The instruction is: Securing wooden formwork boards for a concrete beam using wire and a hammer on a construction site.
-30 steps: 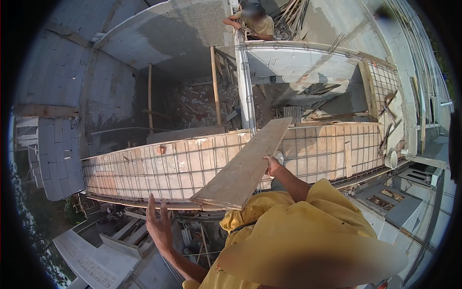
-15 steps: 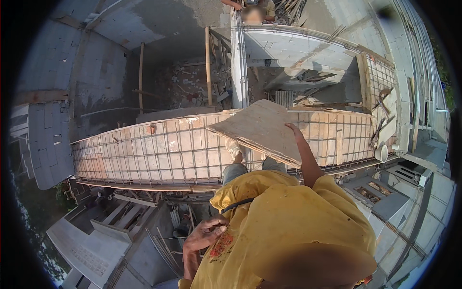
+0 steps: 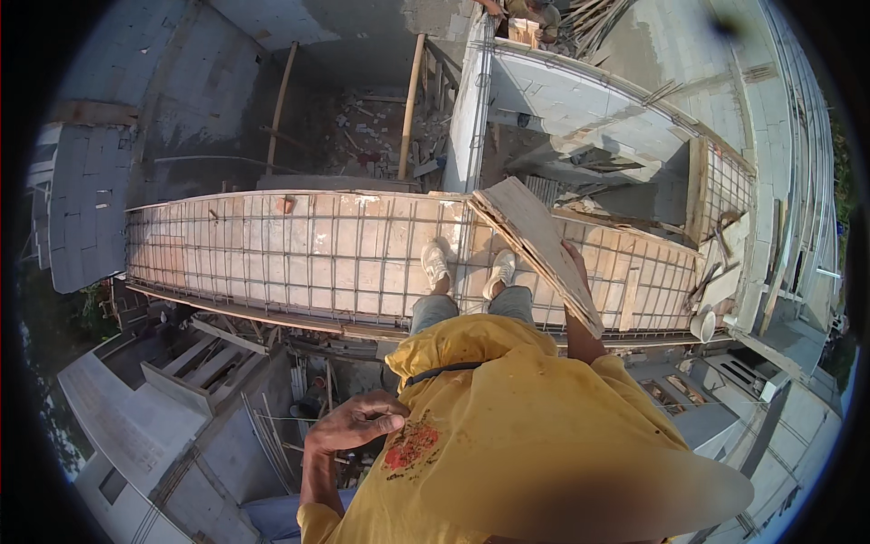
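My right hand (image 3: 575, 260) grips the far edge of a worn plywood board (image 3: 538, 238). Its layered, ragged edge faces me, and the board tilts steeply beside my right leg, hiding most of my right-hand fingers. To the left of my yellow shirt, my left hand (image 3: 359, 421) is loosely curled, thumb against the fingers, with nothing visible in it. It is close to a red patch (image 3: 412, 446) on the shirt. My pale shoes (image 3: 436, 264) stand on the rebar grid (image 3: 349, 263), which lies over wooden formwork panels.
Beyond the formwork, a drop leads to a rubble-strewn lower floor (image 3: 362, 136) with upright wooden props (image 3: 412, 109). A block wall (image 3: 471, 127) runs away from me, with another person (image 3: 535, 18) at its far end. Scrap boards and a pale bucket (image 3: 703, 325) sit at the right.
The plywood board has swung to the right and tilted more upright, uncovering both my shoes. My left hand has shifted slightly left, away from the shirt. The view has turned a little.
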The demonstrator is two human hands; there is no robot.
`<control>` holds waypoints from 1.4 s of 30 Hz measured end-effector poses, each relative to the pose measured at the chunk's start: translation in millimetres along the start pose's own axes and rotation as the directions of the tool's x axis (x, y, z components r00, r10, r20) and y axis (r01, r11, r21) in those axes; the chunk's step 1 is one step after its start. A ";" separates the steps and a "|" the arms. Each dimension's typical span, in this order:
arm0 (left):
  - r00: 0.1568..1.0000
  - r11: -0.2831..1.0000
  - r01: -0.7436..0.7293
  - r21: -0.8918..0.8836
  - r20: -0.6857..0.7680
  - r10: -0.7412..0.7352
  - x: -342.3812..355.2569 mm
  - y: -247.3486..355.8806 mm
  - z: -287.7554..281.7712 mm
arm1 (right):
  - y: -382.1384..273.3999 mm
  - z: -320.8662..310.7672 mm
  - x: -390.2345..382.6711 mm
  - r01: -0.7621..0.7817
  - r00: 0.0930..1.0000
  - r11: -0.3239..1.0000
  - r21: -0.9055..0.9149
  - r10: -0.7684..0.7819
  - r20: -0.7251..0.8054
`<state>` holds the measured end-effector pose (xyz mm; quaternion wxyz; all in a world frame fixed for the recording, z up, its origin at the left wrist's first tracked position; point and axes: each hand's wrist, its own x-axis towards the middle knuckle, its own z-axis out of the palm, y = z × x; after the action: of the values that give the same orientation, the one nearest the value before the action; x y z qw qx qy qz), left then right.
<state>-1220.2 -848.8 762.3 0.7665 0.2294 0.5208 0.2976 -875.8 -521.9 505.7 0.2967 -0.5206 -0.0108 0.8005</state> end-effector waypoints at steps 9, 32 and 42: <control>0.997 0.997 0.029 0.073 0.075 -0.035 -8.2 -15.3 -16.1 | 11.6 -26.6 17.6 -0.040 0.999 0.966 -0.254 0.040 -0.007; 0.996 0.985 0.025 -0.171 0.091 -0.009 -2.4 -28.1 -14.5 | 45.9 -14.7 23.7 -0.175 0.984 0.976 -0.128 0.179 0.023; 0.972 0.987 -0.139 -0.080 -0.202 0.120 13.9 -4.3 -43.4 | 15.5 32.4 25.2 -0.193 0.981 0.943 -0.273 0.175 -0.090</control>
<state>-1255.9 -840.3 734.9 0.7001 0.1961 0.5634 0.3924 -917.2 -512.9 494.6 0.1442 -0.5818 -0.0658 0.7978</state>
